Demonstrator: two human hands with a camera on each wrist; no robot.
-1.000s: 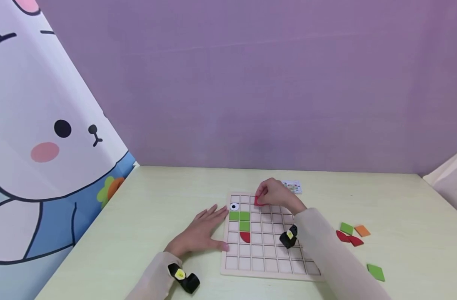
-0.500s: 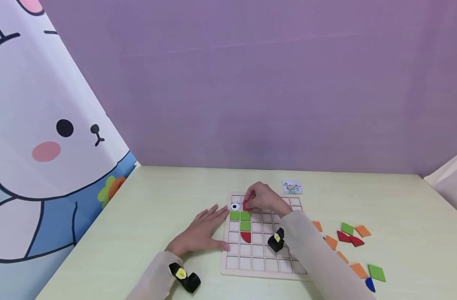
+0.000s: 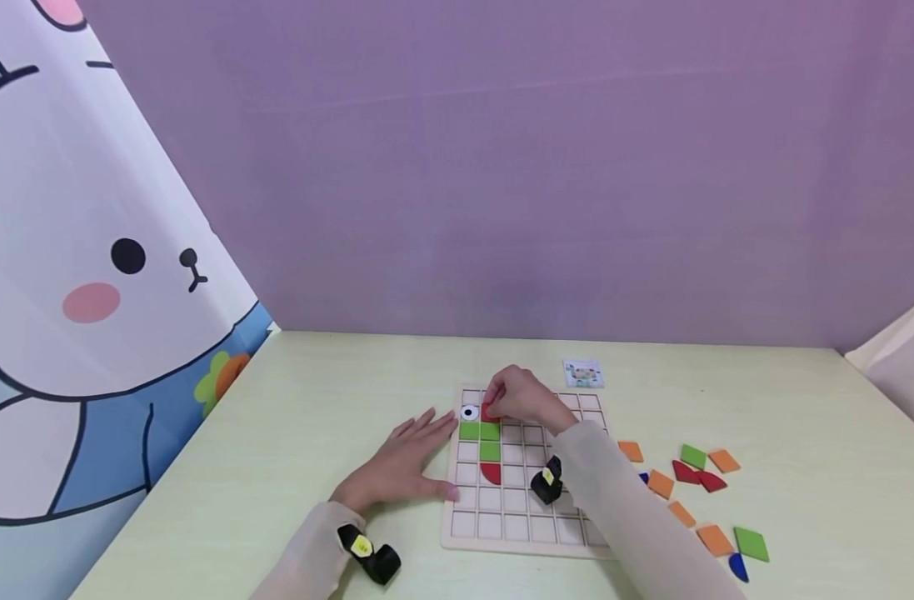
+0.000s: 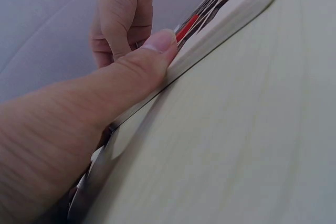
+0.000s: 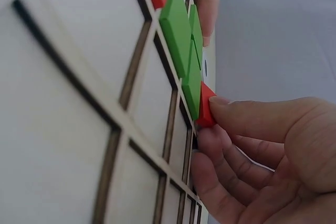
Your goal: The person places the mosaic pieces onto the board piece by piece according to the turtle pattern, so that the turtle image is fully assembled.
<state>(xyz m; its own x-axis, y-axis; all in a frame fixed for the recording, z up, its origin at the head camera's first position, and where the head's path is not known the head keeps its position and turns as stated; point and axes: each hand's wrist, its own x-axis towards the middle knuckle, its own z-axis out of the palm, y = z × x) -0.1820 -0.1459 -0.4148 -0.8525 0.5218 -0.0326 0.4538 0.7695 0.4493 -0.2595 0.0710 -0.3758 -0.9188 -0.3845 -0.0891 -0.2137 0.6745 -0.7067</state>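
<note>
A pale wooden grid board (image 3: 516, 527) lies on the table. My right hand (image 3: 522, 395) pinches a red tile (image 5: 207, 109) between thumb and fingers, at the cell right of the white eye tile (image 3: 469, 412). Directly below sit green tiles (image 3: 490, 451) in their cells, and under them a red quarter-round tile (image 3: 491, 473). My left hand (image 3: 398, 468) rests with spread fingers at the board's left edge; its thumb (image 4: 152, 51) touches the rim in the left wrist view. Part of the red tile is hidden by the right fingers.
Right of the board lie loose orange tiles (image 3: 715, 540), green tiles (image 3: 751, 544), red leaf-shaped tiles (image 3: 698, 475) and a blue rounded tile (image 3: 737, 567). A small printed card (image 3: 583, 373) lies behind the board. A purple wall (image 3: 546, 183) stands at the table's back.
My right hand has moved left and slightly toward me with the red tile, from the third column to the cell beside the eye tile. The left hand stays in place.
</note>
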